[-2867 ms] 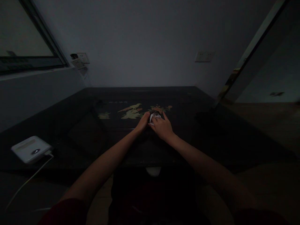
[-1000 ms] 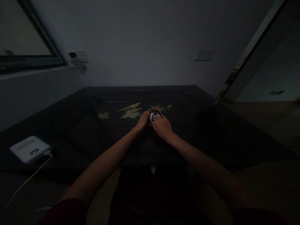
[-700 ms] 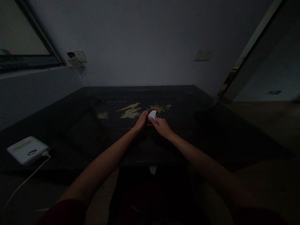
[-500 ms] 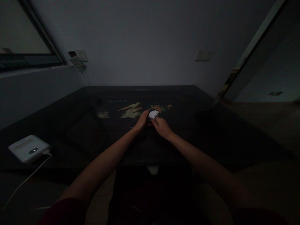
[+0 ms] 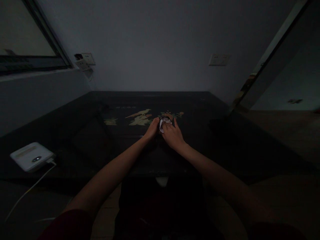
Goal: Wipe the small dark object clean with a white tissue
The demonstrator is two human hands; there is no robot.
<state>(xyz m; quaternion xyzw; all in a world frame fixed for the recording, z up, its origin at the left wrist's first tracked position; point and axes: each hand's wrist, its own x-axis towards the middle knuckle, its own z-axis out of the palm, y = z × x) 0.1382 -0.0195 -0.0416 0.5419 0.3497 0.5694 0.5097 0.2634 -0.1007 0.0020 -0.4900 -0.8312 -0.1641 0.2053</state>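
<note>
Room over tabletop (image 5: 85,146), white box (image 5: 30,157) leftward

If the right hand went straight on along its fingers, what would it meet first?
The white cloth or paper: the right hand has its fingers on it. Just past that seems to be the dark object that the left hand holds, though the dim picture leaves depth unclear.

Found underexposed throughout, palest on the wall (image 5: 150,43) and the white box (image 5: 28,156), and sunk nearly to black along the right side of the dark table (image 5: 160,158) and below its near edge. Marked by thin, faint glare near the table's far edge and dull grey at the window (image 5: 22,33). Stretched wide toward the corners, with the door frame (image 5: 277,41) leaning, and too soft to resolve fine detail in the white piece (image 5: 161,126) at the right hand (image 5: 173,135).
</note>
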